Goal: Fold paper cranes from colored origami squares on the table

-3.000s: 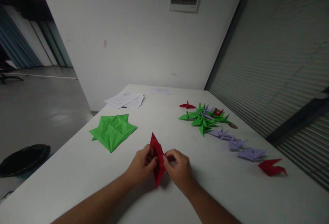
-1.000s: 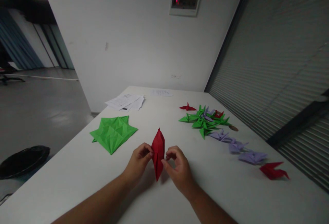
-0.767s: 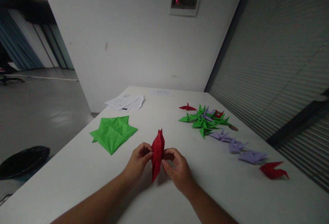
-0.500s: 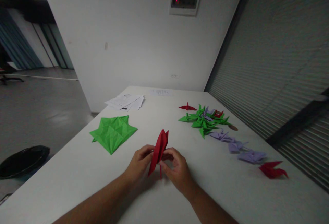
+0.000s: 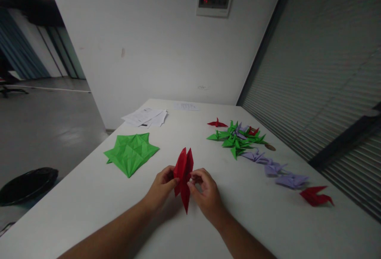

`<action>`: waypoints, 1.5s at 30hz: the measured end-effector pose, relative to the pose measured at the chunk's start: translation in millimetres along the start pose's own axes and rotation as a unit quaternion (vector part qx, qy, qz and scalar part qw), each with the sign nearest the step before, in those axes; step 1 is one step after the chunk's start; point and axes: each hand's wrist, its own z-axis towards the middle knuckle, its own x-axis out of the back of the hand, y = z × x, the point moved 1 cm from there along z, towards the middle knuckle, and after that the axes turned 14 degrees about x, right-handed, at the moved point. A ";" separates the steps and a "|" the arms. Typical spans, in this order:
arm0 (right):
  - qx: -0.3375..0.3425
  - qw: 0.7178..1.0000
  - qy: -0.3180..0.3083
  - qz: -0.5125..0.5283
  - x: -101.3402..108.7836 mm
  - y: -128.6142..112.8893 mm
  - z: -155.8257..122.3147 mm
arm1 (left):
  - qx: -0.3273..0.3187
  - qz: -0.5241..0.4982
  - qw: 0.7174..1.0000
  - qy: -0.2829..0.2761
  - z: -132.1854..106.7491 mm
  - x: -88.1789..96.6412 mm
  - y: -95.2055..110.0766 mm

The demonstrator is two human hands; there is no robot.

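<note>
In the middle of the head view, a red origami crane (image 5: 183,171) with pointed flaps is held upright just above the table, its wings not spread. My left hand (image 5: 163,183) grips its left side, thumb on the near face and fingers behind. At its right edge, my right hand (image 5: 205,191) is pinched with thumb and fingertips against the paper. A stack of creased green paper sheets (image 5: 131,152) lies to the left of my hands.
At right sits a pile of green origami cranes (image 5: 235,138) with some red and purple ones mixed in. Purple cranes (image 5: 290,180) and a red crane (image 5: 317,196) line the right side. Printed papers (image 5: 145,117) lie far left; a black bin (image 5: 28,185) stands on the floor.
The red crane has been turned so its broad flaps now face me, with its points spread apart. My right fingers have shifted slightly along its right edge.
</note>
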 end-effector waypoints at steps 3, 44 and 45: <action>-0.038 0.999 0.020 -0.005 -0.8 4.7 -1.0 | 0.004 0.008 1.000 -0.003 -1.7 -3.0 2.3; -0.043 0.994 -0.076 -0.064 -2.7 -3.3 3.3 | -0.051 0.235 0.968 0.071 1.2 6.6 3.8; -0.045 0.995 -0.076 -0.054 -2.7 -3.1 2.9 | -0.053 0.245 0.966 0.066 0.5 6.0 4.9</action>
